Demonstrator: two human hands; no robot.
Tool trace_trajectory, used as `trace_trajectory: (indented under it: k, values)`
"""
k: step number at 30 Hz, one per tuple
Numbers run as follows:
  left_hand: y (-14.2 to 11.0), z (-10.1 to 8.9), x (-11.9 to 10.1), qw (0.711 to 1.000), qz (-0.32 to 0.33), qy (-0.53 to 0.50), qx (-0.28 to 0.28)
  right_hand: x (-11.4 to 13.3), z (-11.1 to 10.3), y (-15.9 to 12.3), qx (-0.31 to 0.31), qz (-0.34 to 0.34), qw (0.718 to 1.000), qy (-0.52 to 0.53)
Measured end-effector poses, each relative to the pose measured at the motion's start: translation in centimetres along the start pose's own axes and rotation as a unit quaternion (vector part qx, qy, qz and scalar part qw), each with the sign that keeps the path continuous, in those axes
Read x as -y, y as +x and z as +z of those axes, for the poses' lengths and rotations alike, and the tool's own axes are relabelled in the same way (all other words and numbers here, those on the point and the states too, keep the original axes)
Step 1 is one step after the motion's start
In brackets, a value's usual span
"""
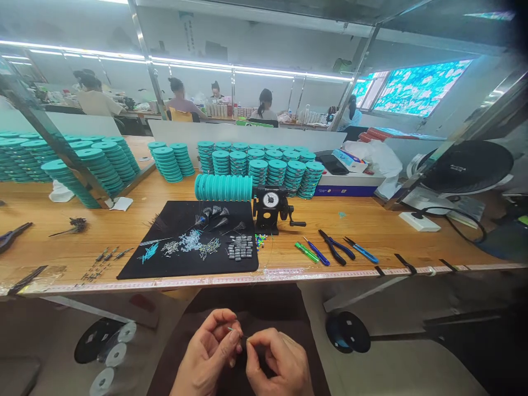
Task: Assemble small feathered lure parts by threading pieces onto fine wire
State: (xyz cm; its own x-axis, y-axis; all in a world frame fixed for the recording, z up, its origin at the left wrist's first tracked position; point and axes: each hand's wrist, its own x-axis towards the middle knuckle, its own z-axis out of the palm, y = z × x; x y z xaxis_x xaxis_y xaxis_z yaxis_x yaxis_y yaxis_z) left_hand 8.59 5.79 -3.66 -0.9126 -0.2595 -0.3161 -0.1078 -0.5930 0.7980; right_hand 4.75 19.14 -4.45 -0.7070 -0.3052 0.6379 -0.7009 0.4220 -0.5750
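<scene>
Above my lap, in front of the table edge, my left hand (pixel 212 352) pinches a small thin piece with a pale teal tip (pixel 230 329) between thumb and finger. Close beside it, the thumb and forefinger of my right hand (pixel 278 360) are pressed together near a thin dark bit between the hands. Whether both hands grip the same piece is too small to tell. Beyond them a black mat (pixel 165 267) bears teal tubes (pixel 149 252), clear beads (pixel 190 240), small metal parts (pixel 210 248), grey cylinders (pixel 240 248) and bundles of fine wires (pixel 220 223).
A hand-cranked winder (pixel 270 206) carrying teal spools (pixel 223 188) stands behind the mat. Stacked teal spools (pixel 258 170) line the back. To the right lie a green tool (pixel 306 252), a blue screwdriver (pixel 317 253), pliers (pixel 336 247) and tweezers (pixel 361 251). Several people sit farther back.
</scene>
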Motion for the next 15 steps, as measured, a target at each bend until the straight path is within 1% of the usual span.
trace_trajectory:
  k: [5,8,13,15]
  values:
    - [-0.14,0.20,-0.22,0.999,0.025,0.030,0.003,-0.01,0.04,0.12,0.005,0.004,1.000,0.001]
    - [-0.12,0.09,-0.21,0.999,0.028,0.033,0.004,0.07,-0.03,0.23,0.009,0.011,1.000,0.008]
    - [-0.11,0.08,-0.20,0.999,0.031,0.030,-0.003,0.33,-0.26,0.43,-0.011,0.002,1.000,-0.006]
    - [-0.18,0.22,-0.30,0.999,0.034,0.034,-0.004,0.41,-0.31,0.49,-0.010,0.001,1.000,-0.007]
